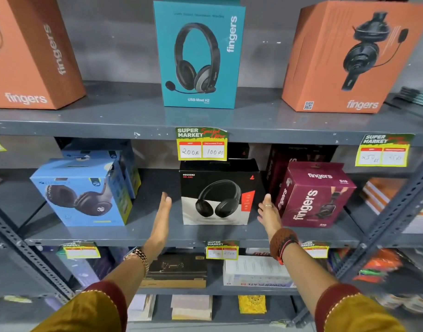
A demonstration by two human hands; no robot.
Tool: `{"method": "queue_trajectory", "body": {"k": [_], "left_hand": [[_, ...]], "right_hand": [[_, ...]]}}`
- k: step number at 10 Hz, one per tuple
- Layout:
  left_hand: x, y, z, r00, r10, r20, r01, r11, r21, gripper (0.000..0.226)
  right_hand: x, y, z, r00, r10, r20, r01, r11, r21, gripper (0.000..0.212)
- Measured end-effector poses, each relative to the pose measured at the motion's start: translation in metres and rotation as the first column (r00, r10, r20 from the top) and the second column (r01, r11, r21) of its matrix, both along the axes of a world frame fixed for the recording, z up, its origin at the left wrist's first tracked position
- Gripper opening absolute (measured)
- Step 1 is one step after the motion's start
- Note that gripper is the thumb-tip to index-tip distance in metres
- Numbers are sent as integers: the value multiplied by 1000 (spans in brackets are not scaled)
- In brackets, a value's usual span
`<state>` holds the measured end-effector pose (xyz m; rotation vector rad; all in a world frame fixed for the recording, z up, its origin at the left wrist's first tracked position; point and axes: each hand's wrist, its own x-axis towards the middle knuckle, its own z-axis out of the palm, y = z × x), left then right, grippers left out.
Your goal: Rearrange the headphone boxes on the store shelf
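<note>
Both hands reach into the middle shelf (157,233), one on each side of the black headphone box (217,195), which stands upright near the front edge, between the two sets of fingers. The left hand (160,216) is flat and edge-on, its fingers straight and pressed together, with a clear gap to the box's left face; nothing is held in it. The right hand (269,213) sits just beside the box's right face, its fingers loosely spread and empty, and whether they touch the cardboard cannot be told. Placed like this, the palms face each other across the box, which looks like the set-up for a two-handed squeeze to lift or slide it squarely rather than tip it. Beyond the left fingers stands the blue headphone box (81,195), turned at an angle; just past the right fingers sits the maroon headphone box (313,195), also skewed, leaving little room for that hand. Above the fingers, on the upper shelf (133,121), a teal headset box (198,56) faces forward between two orange boxes, and a price tag (202,144) hangs over the black box's top.
</note>
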<state>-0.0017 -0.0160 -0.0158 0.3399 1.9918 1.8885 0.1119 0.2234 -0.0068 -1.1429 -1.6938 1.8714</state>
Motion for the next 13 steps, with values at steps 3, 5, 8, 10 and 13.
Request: {"method": "queue_trajectory", "body": {"k": [3,5,8,10,13], "left_hand": [[-38,-94,-16,929,153,-337,-166,986,-9,54],[-91,-173,1,813,245,-528,-307,951,-33,57],[-179,-273,23,962,200,-185,-226,965,-135,68],[-183,-280,39,998,-16,-53,15,1000,-11,52],[-181,-284,45,995,-78,-64,83,994,74,49]], "right_hand": [[-25,-95,-32,983,169,75,-152,970,-188,40],[-101,-192,-7,972,233,-14,-232,956,-182,43],[-194,-304,34,929,335,-157,-351,932,-89,51],[-214,-327,25,950,311,-38,-311,950,19,68],[-219,-335,16,978,202,-42,-201,979,36,73]]}}
